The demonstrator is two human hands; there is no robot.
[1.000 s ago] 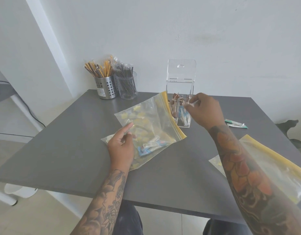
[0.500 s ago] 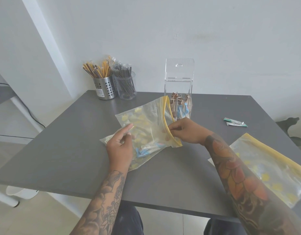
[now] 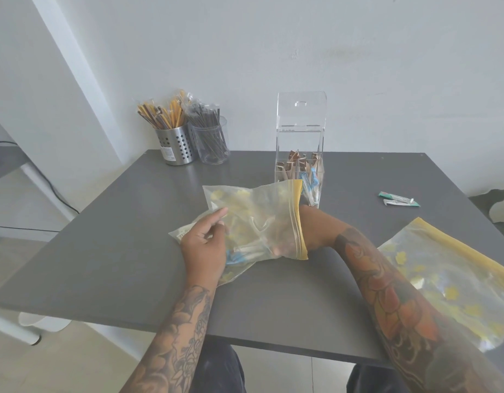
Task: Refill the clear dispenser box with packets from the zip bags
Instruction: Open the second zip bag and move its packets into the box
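Grey matte tabletop (image 3: 117, 251) against white plaster wall (image 3: 386, 66); my left hand (image 3: 204, 251) pinches the clear yellow-zipped plastic bag (image 3: 259, 217), right hand (image 3: 276, 236) buried inside, grip hidden.

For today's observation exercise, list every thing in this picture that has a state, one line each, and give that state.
Dispenser box: lid up, partly filled.
Near zip bag: mouth open, right hand inside.
Far zip bag: flat on the table.
Left hand: holds the near bag's closed end.
Right hand: inside bag, grip unclear.
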